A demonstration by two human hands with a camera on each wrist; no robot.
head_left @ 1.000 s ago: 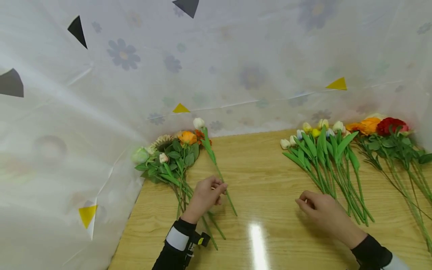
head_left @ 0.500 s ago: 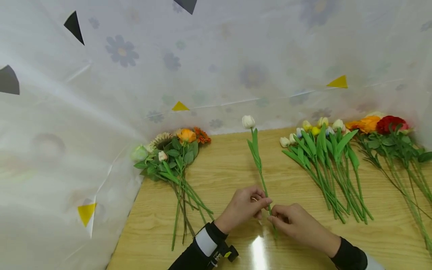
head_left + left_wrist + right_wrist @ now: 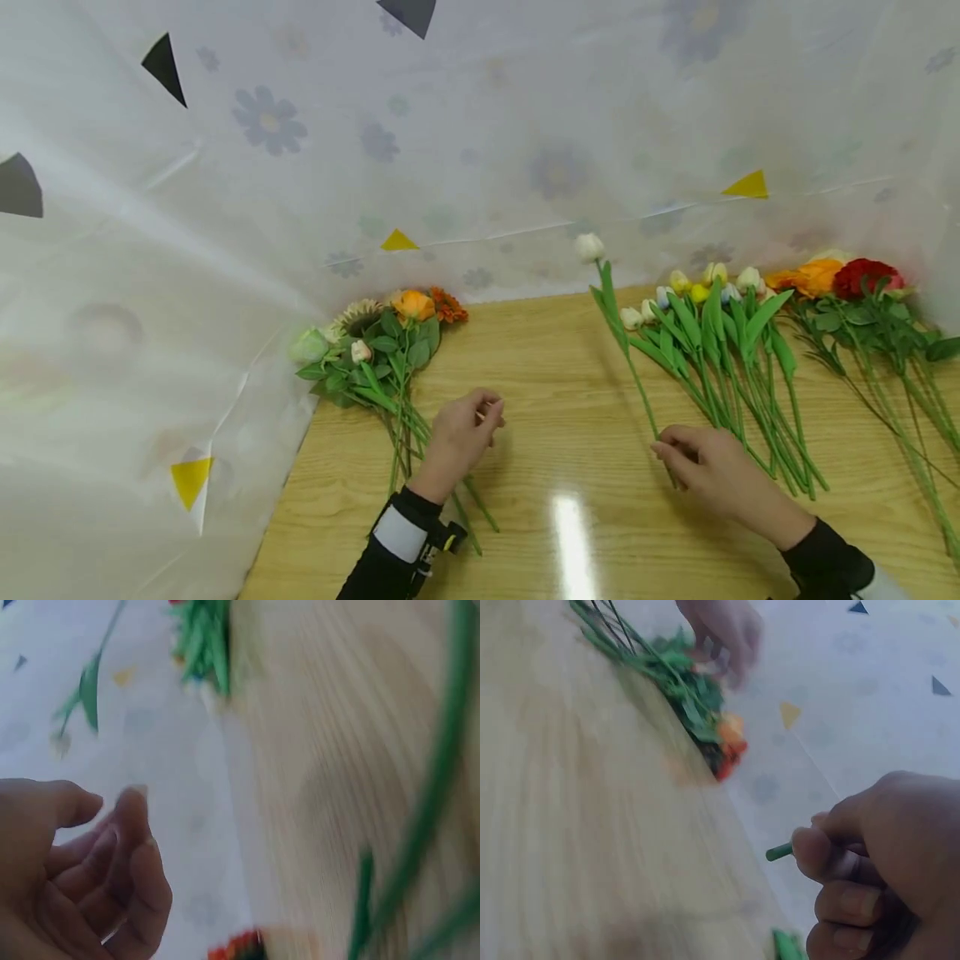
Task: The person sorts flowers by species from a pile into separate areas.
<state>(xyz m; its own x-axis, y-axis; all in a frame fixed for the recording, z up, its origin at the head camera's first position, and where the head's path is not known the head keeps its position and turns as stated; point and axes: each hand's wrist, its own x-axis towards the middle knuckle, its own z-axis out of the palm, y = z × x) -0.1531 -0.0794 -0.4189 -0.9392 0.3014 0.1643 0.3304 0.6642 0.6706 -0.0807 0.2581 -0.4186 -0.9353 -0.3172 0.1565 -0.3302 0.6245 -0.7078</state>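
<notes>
My right hand (image 3: pixel 720 471) pinches a white tulip (image 3: pixel 590 248) low on its green stem, between thumb and index finger. The bloom leans up and to the left, close by the tulip bunch (image 3: pixel 712 350). In the right wrist view the cut end of the stem (image 3: pixel 778 852) pokes out past the thumb. My left hand (image 3: pixel 459 433) holds nothing; its fingers are loosely bent, with a gap between thumb and fingertip in the left wrist view. It hovers over the stems of a mixed flower bunch (image 3: pixel 412 307) on the left of the table.
Orange and red flowers (image 3: pixel 866 279) with long stems lie at the far right of the wooden table (image 3: pixel 555 367). A pale patterned sheet (image 3: pixel 480 150) hangs along the back and left side. Several stems reach toward the table's front.
The white tulip went from the left hand beside the mixed bunch, across the middle where both hands met, into the right hand. Then the hands drew apart, the left back over the mixed bunch.
</notes>
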